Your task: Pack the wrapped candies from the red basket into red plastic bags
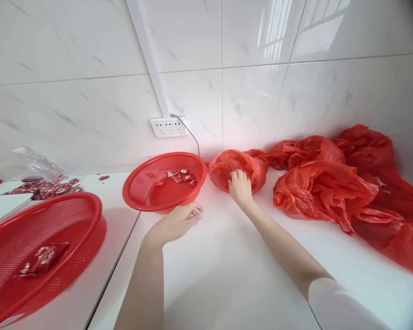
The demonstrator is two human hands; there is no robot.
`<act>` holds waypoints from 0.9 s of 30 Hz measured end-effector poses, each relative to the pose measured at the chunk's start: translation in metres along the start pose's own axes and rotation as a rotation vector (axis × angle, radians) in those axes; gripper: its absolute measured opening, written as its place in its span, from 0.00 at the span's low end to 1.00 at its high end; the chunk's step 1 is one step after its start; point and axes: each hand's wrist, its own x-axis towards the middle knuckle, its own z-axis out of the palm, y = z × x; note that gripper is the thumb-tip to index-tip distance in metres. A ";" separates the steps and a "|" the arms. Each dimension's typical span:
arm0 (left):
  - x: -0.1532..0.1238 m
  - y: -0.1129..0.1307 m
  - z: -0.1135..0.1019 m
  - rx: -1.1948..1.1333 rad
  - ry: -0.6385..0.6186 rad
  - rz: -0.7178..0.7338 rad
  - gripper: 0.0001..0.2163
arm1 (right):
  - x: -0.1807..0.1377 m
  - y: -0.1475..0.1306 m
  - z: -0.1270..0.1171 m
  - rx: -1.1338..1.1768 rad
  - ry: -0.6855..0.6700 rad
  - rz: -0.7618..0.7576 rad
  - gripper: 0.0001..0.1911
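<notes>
My right hand reaches into the mouth of a red plastic bag that stands against the wall. Its fingers are bent down and closed, and the fingertips are out of sight, so what they hold cannot be made out. My left hand hovers at the front right rim of a round red plastic basket. Its fingers are loosely curled with a gap at the thumb, and nothing shows in them. Several small red-and-white wrapped packets lie on the bottom of that basket.
A larger red basket at the left holds a few shiny red packets. Crumpled red plastic bags are heaped on the right. Behind the first basket are a wall socket and a cable. A clear bottle lies near patterned red wrappers.
</notes>
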 end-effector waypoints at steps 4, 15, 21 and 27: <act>-0.003 -0.005 -0.004 -0.031 0.017 -0.002 0.18 | 0.024 0.012 0.006 0.077 0.144 0.177 0.26; 0.023 -0.002 0.010 -0.494 0.119 0.121 0.20 | 0.021 0.014 -0.054 0.617 -0.049 0.042 0.21; 0.034 0.005 0.028 -0.690 0.045 0.063 0.30 | -0.004 -0.009 -0.084 1.293 -0.414 0.181 0.12; 0.039 0.010 0.040 -1.013 -0.019 0.243 0.30 | -0.015 -0.012 -0.107 1.253 -0.882 -0.100 0.18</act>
